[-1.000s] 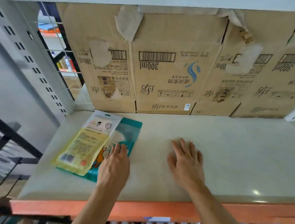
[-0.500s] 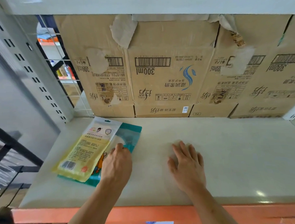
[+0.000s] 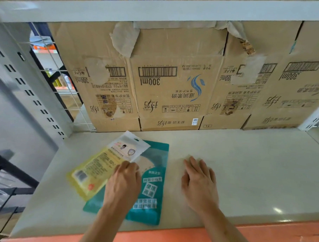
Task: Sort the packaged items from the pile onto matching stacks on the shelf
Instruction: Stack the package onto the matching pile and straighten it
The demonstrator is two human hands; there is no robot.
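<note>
Two packets overlap on the shelf [image 3: 248, 171] at its near left, the yellow packet [image 3: 98, 171] atop the teal packet [image 3: 151, 192]. Your left hand [image 3: 123, 186] curls at the yellow edge; whether it pinches, I cannot tell. Your right hand [image 3: 199, 183] lies flat, fingers straight. Slide the yellow packet left, pinning the teal one.

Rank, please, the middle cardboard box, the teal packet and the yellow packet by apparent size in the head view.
1. middle cardboard box
2. teal packet, partly covered
3. yellow packet; close to teal, unsure
</note>
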